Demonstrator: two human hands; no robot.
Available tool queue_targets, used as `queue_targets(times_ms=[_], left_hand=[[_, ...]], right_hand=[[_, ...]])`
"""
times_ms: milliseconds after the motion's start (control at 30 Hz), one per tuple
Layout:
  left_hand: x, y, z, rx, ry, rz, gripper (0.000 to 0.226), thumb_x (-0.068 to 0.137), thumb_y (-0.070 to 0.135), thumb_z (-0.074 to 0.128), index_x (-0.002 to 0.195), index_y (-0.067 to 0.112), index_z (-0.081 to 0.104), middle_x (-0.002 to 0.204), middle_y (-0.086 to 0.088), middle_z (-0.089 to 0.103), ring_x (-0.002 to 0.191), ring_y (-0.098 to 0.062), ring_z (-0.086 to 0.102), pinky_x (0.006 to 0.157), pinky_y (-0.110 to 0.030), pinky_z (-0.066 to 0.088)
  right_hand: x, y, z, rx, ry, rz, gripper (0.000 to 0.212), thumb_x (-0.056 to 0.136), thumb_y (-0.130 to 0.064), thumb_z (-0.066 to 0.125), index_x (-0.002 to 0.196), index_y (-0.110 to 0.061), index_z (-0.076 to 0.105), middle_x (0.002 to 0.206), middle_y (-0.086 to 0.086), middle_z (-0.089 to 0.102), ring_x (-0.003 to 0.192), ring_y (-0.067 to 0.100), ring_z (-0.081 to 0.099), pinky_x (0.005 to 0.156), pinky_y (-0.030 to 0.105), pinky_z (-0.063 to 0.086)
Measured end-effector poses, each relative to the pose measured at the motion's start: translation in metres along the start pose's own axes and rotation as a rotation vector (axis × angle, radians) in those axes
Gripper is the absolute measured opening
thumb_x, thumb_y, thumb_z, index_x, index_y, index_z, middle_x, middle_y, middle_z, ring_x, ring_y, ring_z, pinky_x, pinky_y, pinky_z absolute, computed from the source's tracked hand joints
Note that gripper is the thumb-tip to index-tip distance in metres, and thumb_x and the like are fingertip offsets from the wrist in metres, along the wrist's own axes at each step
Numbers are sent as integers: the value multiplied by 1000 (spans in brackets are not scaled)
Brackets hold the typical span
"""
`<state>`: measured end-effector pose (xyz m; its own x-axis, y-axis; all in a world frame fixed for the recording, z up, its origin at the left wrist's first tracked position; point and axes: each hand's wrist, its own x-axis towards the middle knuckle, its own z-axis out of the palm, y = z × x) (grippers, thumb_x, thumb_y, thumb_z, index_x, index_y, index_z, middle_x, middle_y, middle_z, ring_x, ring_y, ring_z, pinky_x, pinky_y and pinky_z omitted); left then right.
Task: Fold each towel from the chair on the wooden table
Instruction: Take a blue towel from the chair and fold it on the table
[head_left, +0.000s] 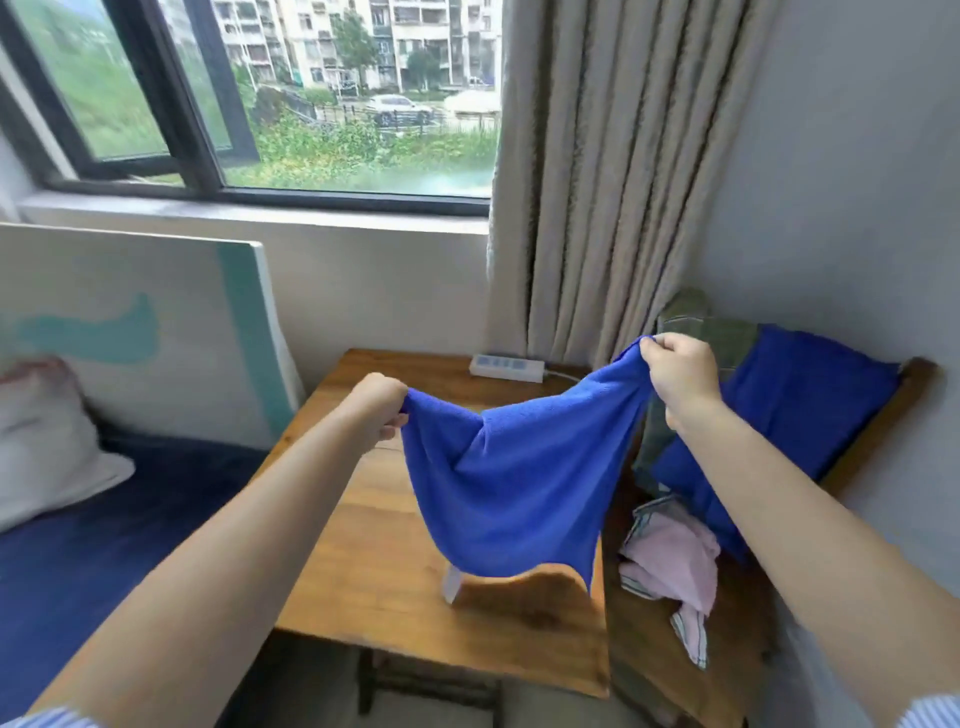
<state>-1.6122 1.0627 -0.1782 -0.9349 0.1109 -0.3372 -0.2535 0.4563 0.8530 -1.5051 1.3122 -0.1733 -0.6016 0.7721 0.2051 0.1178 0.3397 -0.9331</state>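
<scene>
We hold the blue towel (498, 483) above the wooden table (379, 545), left hand (382, 402) and right hand (680, 374) each pinching a top corner. We should pull it taut, level the corners, then lower it flat.

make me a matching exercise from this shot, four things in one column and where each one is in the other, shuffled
Things:
1. blue towel
2. pink towel
3. power strip
4. pillow

Places:
A. on the bed
B. on the chair seat
C. held up over the table by both hands
D. at the far edge of the table

Pairs: 1-C, 2-B, 3-D, 4-A
</scene>
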Motion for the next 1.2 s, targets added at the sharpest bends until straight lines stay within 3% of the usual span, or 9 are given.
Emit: queue_targets(times_ms=[100,233,300,400,600,700,767,933,1200], left_hand=[[1,-44,-33,22,-9,-140,30,92,2,42,63,10,38,64,-7,38,47,-15,45,38,-16,39],[4,-93,-68,80,4,-312,26,90,8,54,65,8,48,68,-4,44,58,-13,43,52,-20,32],[13,-105,-79,27,49,-330,31,92,7,48,62,10,52,67,-3,46,57,-11,42,51,-18,29],[37,-112,-92,-158,162,-328,33,89,2,37,61,14,51,62,-1,44,51,-11,35,46,-18,26],[118,-82,-104,-664,329,-253,28,93,10,35,69,19,46,72,0,49,60,-11,49,51,-20,35],[161,-45,-96,-868,330,-204,29,94,5,31,69,11,44,69,-4,46,60,-15,48,65,-22,46],[190,-15,-94,-964,345,-158,27,92,4,34,67,9,42,66,-5,43,57,-16,47,71,-24,50],[238,33,-95,-910,327,49,37,88,2,53,58,12,37,30,10,47,28,-2,48,34,-9,39],[297,3,-110,-446,345,108,35,80,0,49,53,15,33,57,-4,40,50,-16,44,51,-21,37]], right_hand=[[-14,12,40,-83,-107,33,24,87,-4,44,69,8,54,63,13,34,68,23,29,48,29,19],[-22,24,88,-143,-230,90,22,86,-6,41,73,-1,58,56,11,31,54,21,29,38,17,23],[-18,31,107,-109,-268,143,24,87,-5,39,72,0,59,66,11,40,64,22,36,52,21,34],[0,44,130,0,-241,320,32,88,-3,38,60,-13,48,86,11,46,80,23,43,64,33,40],[62,50,172,196,-96,638,23,89,-4,35,84,-14,55,95,8,51,66,20,48,60,28,40],[95,35,197,50,-128,525,26,91,-4,36,79,-13,57,81,7,51,74,21,44,60,27,35],[124,15,214,-150,-147,306,28,93,-6,35,93,-1,62,94,19,60,85,27,50,68,29,39],[165,-36,240,-307,-64,-105,32,96,-11,31,109,2,57,113,28,58,103,38,52,74,31,29],[146,-18,280,-335,-155,-27,32,95,-9,31,106,5,57,112,25,60,104,35,52,74,28,30]])
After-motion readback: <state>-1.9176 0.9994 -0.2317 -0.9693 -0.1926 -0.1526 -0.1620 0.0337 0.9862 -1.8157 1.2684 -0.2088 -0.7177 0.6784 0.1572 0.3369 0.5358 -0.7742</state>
